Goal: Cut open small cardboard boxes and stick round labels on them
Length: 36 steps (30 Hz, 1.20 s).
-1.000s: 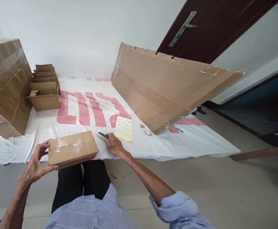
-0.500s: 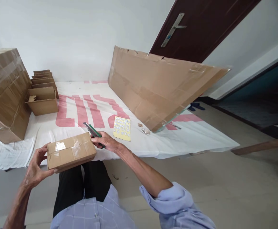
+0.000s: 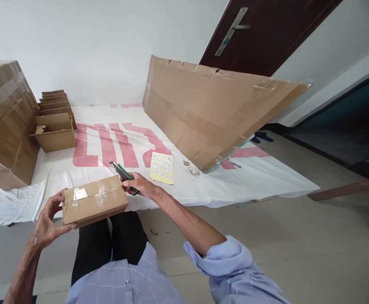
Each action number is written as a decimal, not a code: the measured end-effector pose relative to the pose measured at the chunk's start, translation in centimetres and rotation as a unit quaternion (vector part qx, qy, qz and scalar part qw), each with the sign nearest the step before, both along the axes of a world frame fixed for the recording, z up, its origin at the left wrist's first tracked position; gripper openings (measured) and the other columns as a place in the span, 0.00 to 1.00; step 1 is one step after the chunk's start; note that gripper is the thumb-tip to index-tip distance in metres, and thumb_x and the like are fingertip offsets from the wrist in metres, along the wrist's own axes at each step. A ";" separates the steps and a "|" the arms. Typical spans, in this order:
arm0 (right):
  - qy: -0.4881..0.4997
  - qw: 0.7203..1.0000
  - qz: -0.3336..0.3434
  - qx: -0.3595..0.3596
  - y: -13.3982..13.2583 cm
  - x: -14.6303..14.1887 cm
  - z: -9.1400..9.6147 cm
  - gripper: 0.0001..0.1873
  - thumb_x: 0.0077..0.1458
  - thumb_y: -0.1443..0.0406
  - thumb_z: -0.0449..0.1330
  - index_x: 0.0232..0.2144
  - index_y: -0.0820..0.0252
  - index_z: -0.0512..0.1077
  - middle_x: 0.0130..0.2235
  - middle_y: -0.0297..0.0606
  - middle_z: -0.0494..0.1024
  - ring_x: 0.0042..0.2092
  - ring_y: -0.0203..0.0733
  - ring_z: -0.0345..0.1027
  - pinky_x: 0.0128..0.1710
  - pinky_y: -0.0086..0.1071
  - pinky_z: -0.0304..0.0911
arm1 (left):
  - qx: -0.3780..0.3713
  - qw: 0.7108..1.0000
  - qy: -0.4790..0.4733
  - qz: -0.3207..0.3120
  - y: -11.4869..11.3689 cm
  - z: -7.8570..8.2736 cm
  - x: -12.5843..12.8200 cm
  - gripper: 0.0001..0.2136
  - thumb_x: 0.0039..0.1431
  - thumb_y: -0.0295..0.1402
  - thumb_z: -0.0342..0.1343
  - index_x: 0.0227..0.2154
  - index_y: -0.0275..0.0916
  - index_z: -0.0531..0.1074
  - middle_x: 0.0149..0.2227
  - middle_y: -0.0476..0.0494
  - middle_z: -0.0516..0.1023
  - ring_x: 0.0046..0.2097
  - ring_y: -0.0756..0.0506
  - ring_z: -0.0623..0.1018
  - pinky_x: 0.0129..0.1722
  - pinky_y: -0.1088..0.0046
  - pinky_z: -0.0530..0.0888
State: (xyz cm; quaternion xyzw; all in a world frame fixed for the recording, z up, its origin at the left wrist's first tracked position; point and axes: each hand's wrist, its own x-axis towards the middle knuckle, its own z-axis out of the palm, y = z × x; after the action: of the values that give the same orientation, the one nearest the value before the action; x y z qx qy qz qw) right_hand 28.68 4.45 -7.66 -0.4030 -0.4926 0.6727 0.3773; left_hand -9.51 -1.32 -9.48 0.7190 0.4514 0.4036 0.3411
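A flat brown cardboard box (image 3: pixel 94 202) with clear tape along its top seam is held at the table's front edge, over my lap. My left hand (image 3: pixel 48 217) grips its left end, thumb along the lower front edge and fingers at the far corner. My right hand (image 3: pixel 139 185) is closed around a green and black utility knife (image 3: pixel 123 173), its blade pointing up and left above the table. That hand is close against the box's right end; whether it touches the box I cannot tell.
A large taped carton (image 3: pixel 8 122) stands at left, beside a row of small open boxes (image 3: pixel 56 134). A yellow sticker sheet (image 3: pixel 162 168) lies mid-table near a small shell-like item (image 3: pixel 193 171). A big cardboard sheet (image 3: pixel 209 109) leans at right, before a dark door (image 3: pixel 266 33).
My view has shifted very slightly. Both hands, the box and the utility knife stay practically where they were.
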 end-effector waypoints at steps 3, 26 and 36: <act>-0.014 1.000 0.000 0.018 0.0 -0.5 0.1 0.19 0.40 0.58 0.70 0.31 0.56 0.67 0.24 0.24 0.67 0.23 0.29 0.53 0.23 0.28 0.46 | -0.011 1.000 0.003 0.003 0.0 0.1 0.1 0.37 0.45 0.49 0.79 0.53 0.45 0.66 0.72 0.21 0.65 0.69 0.27 0.73 0.63 0.47 0.78; -0.250 0.937 -0.151 0.191 -1.9 1.1 2.0 0.24 0.54 0.43 0.66 0.34 0.57 0.71 0.28 0.29 0.67 0.29 0.36 0.57 0.29 0.32 0.55 | 0.033 0.993 0.110 -0.029 -1.3 2.8 1.6 0.28 0.55 0.49 0.72 0.55 0.42 0.73 0.63 0.35 0.66 0.66 0.32 0.70 0.68 0.49 0.70; -0.365 0.819 0.106 0.431 -6.0 -2.1 6.9 0.15 0.72 0.57 0.58 0.51 0.54 0.81 0.41 0.38 0.85 0.40 0.41 0.76 0.41 0.34 0.67 | 0.087 0.989 0.107 -0.045 -1.8 3.7 3.5 0.30 0.53 0.45 0.73 0.57 0.43 0.71 0.65 0.32 0.65 0.67 0.31 0.70 0.65 0.49 0.73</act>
State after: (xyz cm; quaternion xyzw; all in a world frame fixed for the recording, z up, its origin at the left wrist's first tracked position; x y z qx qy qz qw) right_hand 26.54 -1.51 -0.79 -0.3608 -0.8733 0.2313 0.2315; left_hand -5.97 -3.16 -5.76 0.8046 0.4159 0.3459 0.2447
